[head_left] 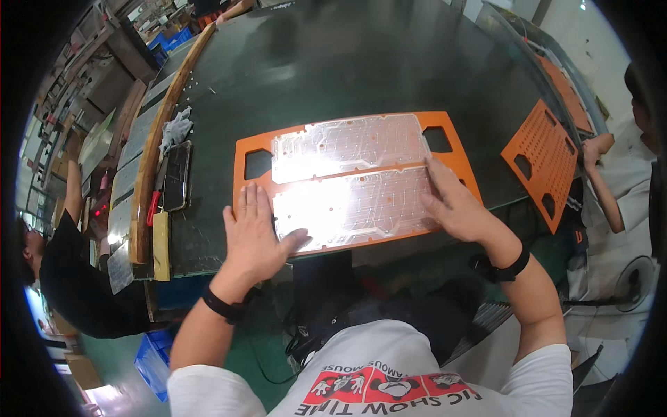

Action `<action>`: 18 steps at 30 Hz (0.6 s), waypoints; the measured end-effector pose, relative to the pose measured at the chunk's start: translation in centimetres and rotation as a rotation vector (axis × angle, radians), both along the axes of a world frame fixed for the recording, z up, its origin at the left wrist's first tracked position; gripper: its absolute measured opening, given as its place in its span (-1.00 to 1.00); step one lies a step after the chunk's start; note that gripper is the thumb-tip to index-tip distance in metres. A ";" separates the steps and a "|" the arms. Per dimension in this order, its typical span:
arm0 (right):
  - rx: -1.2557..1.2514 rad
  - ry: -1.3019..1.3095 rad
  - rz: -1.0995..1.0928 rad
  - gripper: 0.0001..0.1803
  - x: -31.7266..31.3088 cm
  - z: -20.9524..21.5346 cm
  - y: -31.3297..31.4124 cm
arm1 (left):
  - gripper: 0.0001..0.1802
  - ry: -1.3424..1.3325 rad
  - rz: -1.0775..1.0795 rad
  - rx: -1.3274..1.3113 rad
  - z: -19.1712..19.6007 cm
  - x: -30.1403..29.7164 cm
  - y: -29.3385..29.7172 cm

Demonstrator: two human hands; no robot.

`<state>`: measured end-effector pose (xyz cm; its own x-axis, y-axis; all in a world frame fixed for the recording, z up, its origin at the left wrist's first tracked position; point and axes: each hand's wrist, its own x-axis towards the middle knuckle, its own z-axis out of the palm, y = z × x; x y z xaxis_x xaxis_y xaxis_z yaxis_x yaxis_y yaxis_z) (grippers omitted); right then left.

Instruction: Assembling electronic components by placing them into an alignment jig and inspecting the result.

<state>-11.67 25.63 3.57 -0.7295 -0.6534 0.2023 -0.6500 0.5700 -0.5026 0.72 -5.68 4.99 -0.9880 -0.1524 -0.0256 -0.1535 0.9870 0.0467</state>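
An orange board (256, 144) with cut-out holes near its ends lies at the front edge of the dark table. On it rest two shiny, see-through sheets with fine printed traces: a far sheet (351, 147) and a near sheet (354, 206), with a narrow orange strip between them. My left hand (253, 233) lies flat over the board's left edge, thumb spread onto the near sheet's lower left corner. At the right end of the near sheet, my right hand (458, 206) reaches across the board with fingers extended, touching the sheet's edge. Neither hand grips anything.
Along the table's left side runs a wooden bar (151, 156). Beside it lie crumpled plastic (176, 129), a phone (178, 176), a red-handled tool (153, 207) and a yellow block (161, 247). At right, another person holds a perforated orange board (544, 163); someone in black stands left.
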 end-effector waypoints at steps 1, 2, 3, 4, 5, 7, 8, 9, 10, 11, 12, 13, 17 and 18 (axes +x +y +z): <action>-0.065 -0.154 -0.036 -0.31 -0.4 1.3 -0.4 | 0.01 -0.043 -0.010 -0.038 0.3 -0.7 -0.7; -0.133 -0.307 -0.073 -0.39 -0.9 2.3 -0.9 | 0.01 -0.085 -0.021 -0.079 0.8 -1.6 -1.1; -0.193 -0.131 0.003 -0.48 -1.9 1.9 -1.5 | 0.00 -0.076 -0.092 -0.072 2.1 -2.6 -0.9; -0.010 -0.162 -0.010 -0.44 -2.5 3.3 -3.2 | 0.00 -0.072 -0.097 -0.073 2.3 -3.4 -1.0; 0.178 -0.190 -0.039 -0.40 -2.8 4.8 -4.9 | 0.00 -0.044 -0.172 -0.041 2.1 -4.5 -1.0; 0.178 0.138 0.004 -0.28 -4.2 2.5 -7.7 | 0.01 -0.061 -0.273 -0.012 2.7 -6.4 -0.1; 0.219 0.062 0.033 -0.20 -4.5 2.7 -9.6 | 0.01 -0.053 -0.302 -0.012 1.8 -7.4 -0.1; 0.172 0.043 0.097 -0.19 -4.3 2.7 -11.5 | 0.02 -0.116 -0.281 -0.016 0.8 -7.8 -0.6; 0.161 0.107 0.150 -0.19 -4.7 1.6 -12.8 | 0.04 -0.178 -0.269 -0.017 0.2 -8.1 -0.7; 0.215 0.165 0.145 -0.21 -4.6 0.7 -13.7 | 0.08 -0.188 -0.243 -0.015 0.1 -7.9 -0.4; 0.299 0.125 0.165 -0.20 -4.4 0.4 -13.8 | 0.11 -0.150 -0.252 0.004 -0.1 -7.8 -0.4; 0.312 0.132 0.189 -0.20 -4.7 -0.2 -13.2 | 0.11 -0.151 -0.249 0.007 -0.3 -7.7 -0.4; 0.372 0.116 0.068 -0.19 -6.8 -0.7 -8.2 | 0.13 -0.170 -0.248 -0.031 0.4 -8.1 0.3; 0.402 0.129 -0.021 -0.18 -7.8 -0.7 -6.7 | 0.13 -0.174 -0.255 -0.036 0.7 -8.4 0.7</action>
